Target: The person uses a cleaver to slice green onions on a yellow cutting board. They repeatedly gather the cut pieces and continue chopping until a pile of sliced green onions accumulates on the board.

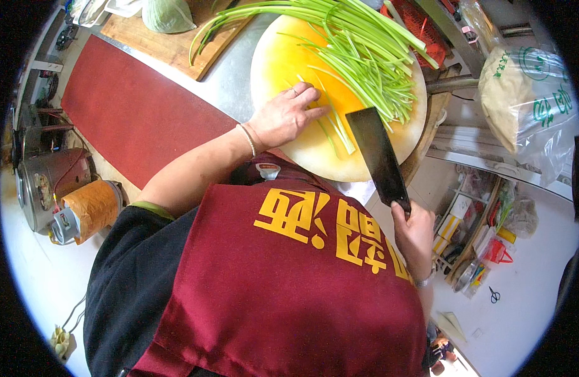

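Observation:
My left hand (291,113) rests on the round yellow-and-white cutting board (275,61), its fingers bent over a few thin green stalks (339,127); whether it grips any of them cannot be told. My right hand (414,228) is closed around the handle of a dark cleaver (376,153), off the near right edge of the board. The broad blade reaches over the board, its far end near the loose stalks. A large bunch of long green leafy-vegetable stalks (360,42) lies across the far right of the board, right of my left hand and beyond the blade.
A wooden board (143,40) with a bagged green vegetable (167,16) stands at the far left. A dark red mat (143,108) covers the left side. A red basket (423,33) is behind the bunch. A filled plastic bag (515,103) hangs at the right, above shelving (468,226).

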`<control>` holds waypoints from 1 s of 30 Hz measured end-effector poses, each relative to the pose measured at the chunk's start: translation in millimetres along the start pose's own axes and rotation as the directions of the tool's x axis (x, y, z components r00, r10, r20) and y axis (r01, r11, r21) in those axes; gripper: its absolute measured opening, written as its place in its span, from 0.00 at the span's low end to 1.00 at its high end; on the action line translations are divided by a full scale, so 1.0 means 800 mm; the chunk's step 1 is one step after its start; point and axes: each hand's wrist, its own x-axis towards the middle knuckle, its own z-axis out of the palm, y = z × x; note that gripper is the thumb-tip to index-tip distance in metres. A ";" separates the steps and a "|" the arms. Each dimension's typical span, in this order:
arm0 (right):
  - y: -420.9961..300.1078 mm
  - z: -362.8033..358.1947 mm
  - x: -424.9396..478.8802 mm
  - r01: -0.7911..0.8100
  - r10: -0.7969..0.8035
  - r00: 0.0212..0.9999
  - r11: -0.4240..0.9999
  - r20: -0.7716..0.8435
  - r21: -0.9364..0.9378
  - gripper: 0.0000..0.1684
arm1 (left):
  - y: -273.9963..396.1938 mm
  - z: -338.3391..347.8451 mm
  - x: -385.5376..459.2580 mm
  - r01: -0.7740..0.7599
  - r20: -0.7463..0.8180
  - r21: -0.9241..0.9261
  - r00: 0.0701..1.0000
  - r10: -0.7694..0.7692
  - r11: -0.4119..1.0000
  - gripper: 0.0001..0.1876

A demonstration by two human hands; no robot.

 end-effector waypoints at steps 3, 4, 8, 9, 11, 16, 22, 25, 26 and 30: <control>0.012 0.004 -0.011 -0.001 0.003 0.999 0.999 0.032 -0.046 0.16 | 0.000 0.001 0.000 0.001 -0.003 0.001 1.000 -0.001 1.000 0.23; 0.013 0.005 -0.013 -0.012 0.014 0.999 0.999 0.041 -0.039 0.16 | 0.000 0.001 0.001 0.000 -0.004 -0.001 1.000 0.000 1.000 0.23; 0.025 0.011 -0.018 0.075 -0.074 0.997 0.995 0.018 -0.070 0.15 | 0.001 -0.002 0.002 0.002 -0.011 -0.003 1.000 -0.002 1.000 0.22; 0.027 0.013 -0.018 0.075 -0.074 0.997 0.995 0.021 -0.069 0.15 | 0.002 -0.004 0.002 0.005 -0.008 -0.001 1.000 -0.005 1.000 0.22; 0.029 0.016 -0.017 0.075 -0.074 0.997 0.995 0.025 -0.067 0.15 | 0.004 -0.006 0.003 0.012 -0.003 0.003 1.000 -0.012 1.000 0.22; 0.033 0.017 -0.018 0.073 -0.070 0.997 0.992 0.032 -0.106 0.15 | 0.002 -0.002 0.002 0.015 -0.004 -0.001 1.000 -0.015 1.000 0.23; 0.053 0.037 -0.017 0.190 -0.189 0.982 0.980 0.008 -0.058 0.15 | 0.005 -0.006 0.003 0.025 0.020 0.003 0.999 -0.025 1.000 0.24; 0.061 0.050 -0.015 0.198 -0.199 0.980 0.980 -0.017 -0.036 0.13 | 0.005 -0.005 0.003 0.032 0.024 -0.001 0.999 -0.032 0.999 0.24; 0.060 0.052 -0.014 0.184 -0.185 0.983 0.983 -0.015 -0.026 0.12 | 0.005 -0.004 0.002 0.036 0.027 -0.001 0.999 -0.036 0.999 0.24; 0.052 0.047 -0.021 0.164 -0.163 0.985 0.986 -0.048 0.011 0.11 | -0.001 0.002 0.000 0.013 0.010 -0.002 1.000 -0.013 1.000 0.24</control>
